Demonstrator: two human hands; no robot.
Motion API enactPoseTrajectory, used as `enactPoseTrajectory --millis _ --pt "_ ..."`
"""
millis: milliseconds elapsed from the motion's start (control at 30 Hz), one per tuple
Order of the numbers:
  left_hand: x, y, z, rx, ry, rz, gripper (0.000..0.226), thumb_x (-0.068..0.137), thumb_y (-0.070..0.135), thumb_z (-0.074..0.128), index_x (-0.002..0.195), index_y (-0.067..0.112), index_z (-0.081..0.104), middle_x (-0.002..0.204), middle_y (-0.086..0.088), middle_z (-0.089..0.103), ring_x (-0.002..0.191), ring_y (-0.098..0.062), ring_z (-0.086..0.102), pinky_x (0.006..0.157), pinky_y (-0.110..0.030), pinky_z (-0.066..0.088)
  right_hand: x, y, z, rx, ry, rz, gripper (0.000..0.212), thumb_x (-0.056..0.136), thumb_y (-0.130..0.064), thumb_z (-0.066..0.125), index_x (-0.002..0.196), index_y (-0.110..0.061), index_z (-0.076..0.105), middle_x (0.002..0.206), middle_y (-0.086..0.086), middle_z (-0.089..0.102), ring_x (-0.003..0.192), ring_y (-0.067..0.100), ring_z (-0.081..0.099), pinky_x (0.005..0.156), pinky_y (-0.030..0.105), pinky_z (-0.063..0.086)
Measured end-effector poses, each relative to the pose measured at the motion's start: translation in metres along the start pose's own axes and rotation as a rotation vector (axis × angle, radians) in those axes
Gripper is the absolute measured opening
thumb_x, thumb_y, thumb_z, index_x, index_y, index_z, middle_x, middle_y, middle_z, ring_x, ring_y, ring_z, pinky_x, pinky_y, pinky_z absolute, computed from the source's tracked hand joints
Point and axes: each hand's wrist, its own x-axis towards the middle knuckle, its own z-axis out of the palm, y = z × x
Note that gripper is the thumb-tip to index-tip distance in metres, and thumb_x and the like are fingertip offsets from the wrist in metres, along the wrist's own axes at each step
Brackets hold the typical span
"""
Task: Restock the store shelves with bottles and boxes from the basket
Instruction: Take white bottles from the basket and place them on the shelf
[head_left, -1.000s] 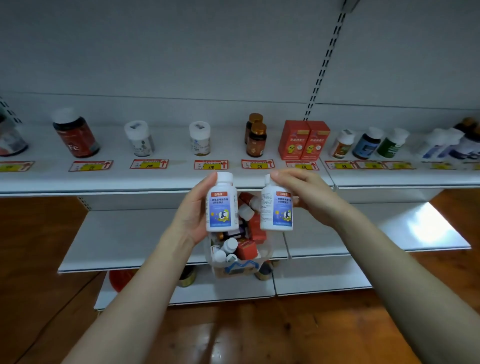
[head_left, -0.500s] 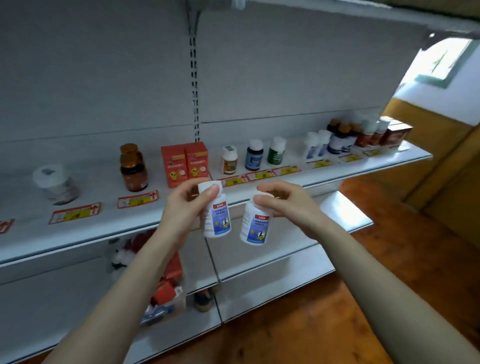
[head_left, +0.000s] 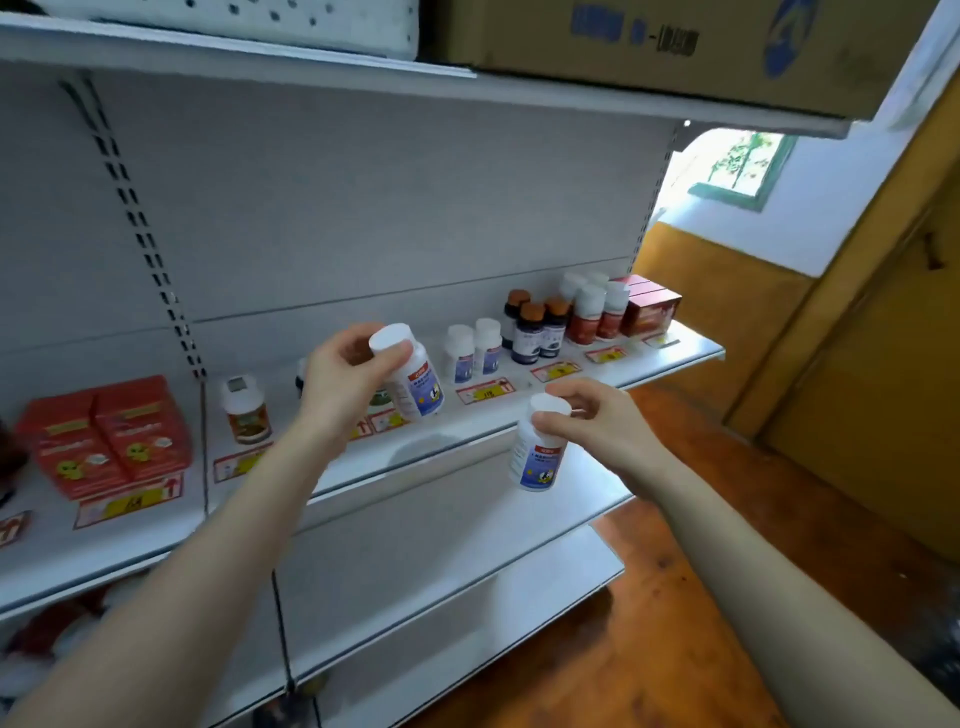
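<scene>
My left hand (head_left: 345, 371) grips a white bottle with a blue label (head_left: 415, 382) by its cap end, tilted, just above the white shelf (head_left: 524, 410). My right hand (head_left: 592, 418) pinches the cap of a second identical bottle (head_left: 537, 457), which hangs in front of the shelf edge. Two matching white bottles (head_left: 472, 353) stand on the shelf just beyond my hands. The basket is barely visible at the lower left, blurred.
Red boxes (head_left: 109, 434) and a small white-capped bottle (head_left: 244, 410) stand to the left. Dark bottles with brown caps (head_left: 537, 332), red-labelled bottles (head_left: 597, 314) and a red box (head_left: 652, 309) fill the right end. A cardboard box (head_left: 675, 47) sits overhead. An orange door is at right.
The view has swung right along the shelf. My left hand has lifted its bottle toward the shelf beside the matching bottles; my right hand has moved right and lower with its bottle.
</scene>
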Motion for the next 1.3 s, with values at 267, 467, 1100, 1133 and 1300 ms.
enactPoseTrajectory --millis 267,467,1100,1133,1300 --pt "0.111 -0.001 0.037 0.172 0.076 0.027 0.038 0.071 0.015 0.076 0.106 0.007 0.063 0.096 -0.007 0.061 0.085 -0.018 0.057 0.082 -0.036 0.049 0.099 -0.015 -0.018 -0.103 -0.011 -0.135 0.026 0.075 -0.017 0.074 0.099 -0.015 0.063 0.098 0.002 0.066 0.085 0.011 0.060 0.079 0.030 0.052" --pt "0.179 -0.020 0.060 0.227 0.027 0.036 0.031 0.073 0.006 0.074 0.101 0.011 0.061 0.081 0.003 0.057 0.071 -0.010 0.054 0.080 -0.034 0.046 0.181 -0.035 -0.017 -0.084 -0.021 -0.193 0.033 0.076 -0.014 0.072 0.107 -0.014 0.061 0.097 0.000 0.063 0.088 0.009 0.060 0.077 0.019 0.050" --pt "0.219 -0.107 0.090 0.449 -0.212 -0.309 0.029 0.077 -0.005 0.066 0.102 0.008 0.060 0.099 -0.012 0.058 0.092 -0.023 0.055 0.087 -0.039 0.048 0.314 -0.042 0.005 -0.303 -0.182 -0.213 0.046 0.077 -0.014 0.069 0.119 -0.004 0.054 0.116 0.009 0.058 0.106 0.022 0.056 0.092 0.034 0.048" --pt "0.218 -0.108 0.090 0.433 -0.209 -0.313 0.028 0.077 -0.005 0.065 0.100 0.010 0.059 0.098 -0.011 0.058 0.092 -0.023 0.055 0.086 -0.037 0.048 0.318 -0.041 0.008 -0.324 -0.191 -0.206 0.045 0.077 -0.014 0.069 0.119 -0.004 0.054 0.117 0.010 0.058 0.106 0.023 0.056 0.092 0.035 0.048" --pt "0.218 -0.111 0.092 0.354 -0.204 -0.302 0.028 0.079 -0.008 0.063 0.101 0.008 0.059 0.094 -0.008 0.058 0.080 -0.013 0.056 0.067 -0.016 0.047 0.332 -0.031 0.024 -0.397 -0.241 -0.158 0.043 0.077 -0.013 0.069 0.113 0.007 0.055 0.119 0.021 0.057 0.108 0.032 0.056 0.093 0.041 0.047"
